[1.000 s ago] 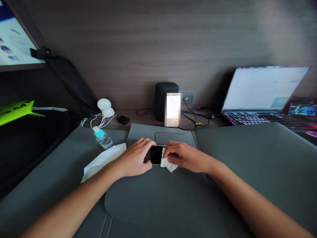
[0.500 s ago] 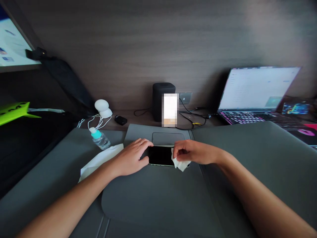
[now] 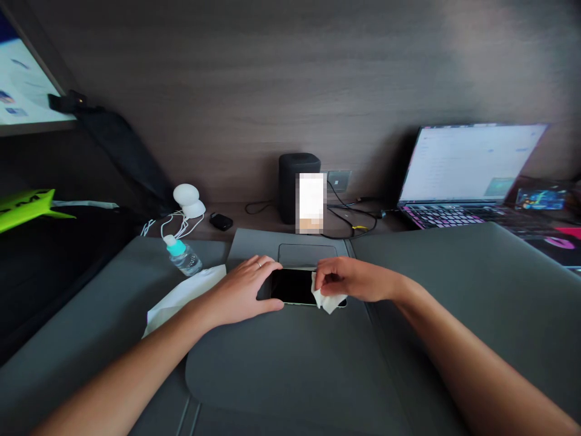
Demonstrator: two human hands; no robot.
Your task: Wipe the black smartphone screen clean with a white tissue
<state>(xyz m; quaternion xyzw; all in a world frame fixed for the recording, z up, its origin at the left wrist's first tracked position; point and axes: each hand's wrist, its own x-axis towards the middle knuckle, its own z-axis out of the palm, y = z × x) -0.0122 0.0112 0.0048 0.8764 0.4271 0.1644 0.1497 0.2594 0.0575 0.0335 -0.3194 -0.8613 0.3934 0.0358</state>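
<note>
A smartphone (image 3: 293, 286) with a dark screen lies face up, sideways to me, on a grey leather-like surface (image 3: 290, 357). My left hand (image 3: 240, 292) holds its left end, fingertips at the far edge and thumb along the near edge. Pinched in my right hand (image 3: 358, 278) is a crumpled white tissue (image 3: 330, 303), pressed on the right part of the screen. That end of the phone is mostly covered by the hand and tissue. Behind my left forearm lies a flat white sheet (image 3: 181, 298), perhaps paper or tissue.
A clear bottle with a turquoise collar (image 3: 185, 257) leans near the sheet. Farther back are a white round-headed device (image 3: 187, 197), a small black object (image 3: 221, 221), a black speaker (image 3: 290, 188), loose cables (image 3: 363, 229) and an open laptop (image 3: 472, 163) at right.
My left thumb has moved from the phone's left end to lie along its near edge. My right hand and the tissue have shifted slightly left on the screen.
</note>
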